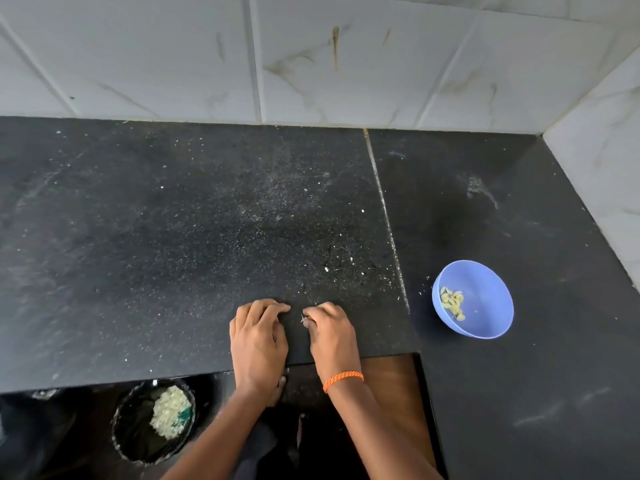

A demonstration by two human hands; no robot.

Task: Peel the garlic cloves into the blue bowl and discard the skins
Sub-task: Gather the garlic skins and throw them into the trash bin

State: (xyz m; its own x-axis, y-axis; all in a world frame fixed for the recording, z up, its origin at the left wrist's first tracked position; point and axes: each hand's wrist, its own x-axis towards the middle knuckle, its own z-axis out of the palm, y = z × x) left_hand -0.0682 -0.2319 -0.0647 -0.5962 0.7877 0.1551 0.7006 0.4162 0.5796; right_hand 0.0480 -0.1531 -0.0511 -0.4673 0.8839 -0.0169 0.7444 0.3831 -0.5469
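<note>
The blue bowl (485, 323) sits on the black counter at the right and holds several peeled garlic cloves (452, 302). My left hand (258, 341) lies palm down on the counter near its front edge, fingers curled with their tips on the surface. Just to its right, my right hand (330, 332), with an orange band at the wrist, pinches a small pale scrap of garlic skin (304, 319) at its fingertips. Tiny white skin flecks (327, 268) lie scattered on the counter beyond both hands.
The black stone counter (173, 237) ends at a tiled wall (311, 64) at the back and right. Below the front edge, on the floor at the left, stands a black-lined bin (138, 431) holding pale scraps. A brown cabinet panel (391, 393) shows beneath my right arm.
</note>
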